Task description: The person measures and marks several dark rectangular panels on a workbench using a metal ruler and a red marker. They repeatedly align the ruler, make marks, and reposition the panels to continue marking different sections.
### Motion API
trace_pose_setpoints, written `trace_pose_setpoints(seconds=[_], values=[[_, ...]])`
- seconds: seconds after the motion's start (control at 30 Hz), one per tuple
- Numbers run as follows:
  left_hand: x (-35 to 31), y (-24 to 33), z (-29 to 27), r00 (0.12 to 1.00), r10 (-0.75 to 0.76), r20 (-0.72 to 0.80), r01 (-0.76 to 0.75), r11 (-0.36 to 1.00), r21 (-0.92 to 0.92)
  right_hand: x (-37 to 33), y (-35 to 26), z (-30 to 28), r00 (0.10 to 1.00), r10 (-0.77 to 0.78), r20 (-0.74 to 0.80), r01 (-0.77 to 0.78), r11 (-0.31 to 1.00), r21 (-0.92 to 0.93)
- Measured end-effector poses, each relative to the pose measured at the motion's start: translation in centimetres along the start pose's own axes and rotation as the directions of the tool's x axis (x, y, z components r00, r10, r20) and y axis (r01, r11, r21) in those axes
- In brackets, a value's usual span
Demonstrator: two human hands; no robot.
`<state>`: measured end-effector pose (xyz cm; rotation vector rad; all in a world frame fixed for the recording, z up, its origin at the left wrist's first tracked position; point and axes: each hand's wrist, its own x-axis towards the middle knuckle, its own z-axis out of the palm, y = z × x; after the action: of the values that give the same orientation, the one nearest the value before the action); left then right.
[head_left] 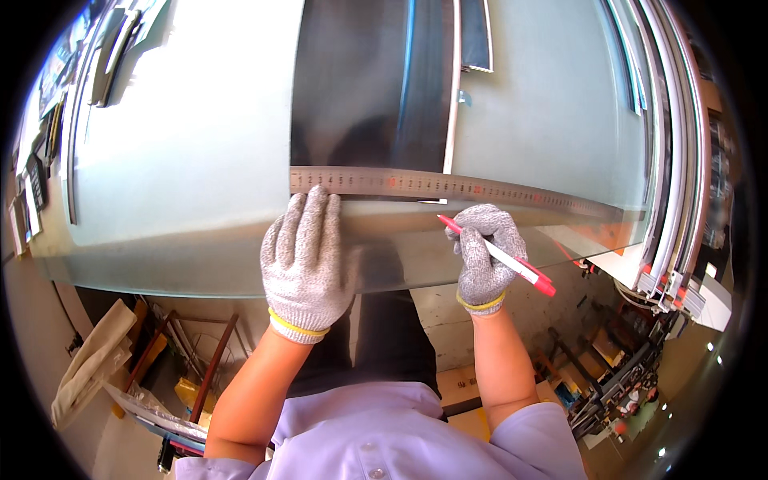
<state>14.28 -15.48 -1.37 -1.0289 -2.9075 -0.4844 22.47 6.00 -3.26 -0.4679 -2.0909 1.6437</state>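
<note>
Both my hands wear grey knit work gloves with yellow cuffs. My left hand (302,248) lies flat, fingers stretched out, its fingertips on the lower edge of a long steel ruler (368,182) near the ruler's left end. The ruler lies crosswise over the near end of a dark glossy panel (352,88) with a blue strip along it, and reaches far to the right over the glass tabletop (552,144). In my right hand (490,248), closed in a pen grip, is a white and red marker pen (516,264). Its red tip points up-left, just below the ruler.
A white strip (453,96) runs along the panel's right side. Long metal profiles (676,152) stand at the table's right edge. Dark pieces (114,60) lie at the far left. The glass's front edge (176,294) curves before me; a cloth (96,360) hangs lower left.
</note>
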Motion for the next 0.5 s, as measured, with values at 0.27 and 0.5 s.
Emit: trace_pose_setpoints(seconds=[0.27, 0.5], values=[[-0.1, 0.2, 0.0, 1.000, 0.009, 0.029, -0.010, 0.999, 0.035, 1.4, 0.5, -0.3, 0.997, -0.069, -0.029, 0.063, 0.986, -0.155], [-0.2, 0.2, 0.2, 0.999, 0.000, 0.039, -0.002, 0.999, 0.040, 1.7, 0.2, -0.6, 0.993, -0.105, 0.059, 0.117, 0.962, -0.247]])
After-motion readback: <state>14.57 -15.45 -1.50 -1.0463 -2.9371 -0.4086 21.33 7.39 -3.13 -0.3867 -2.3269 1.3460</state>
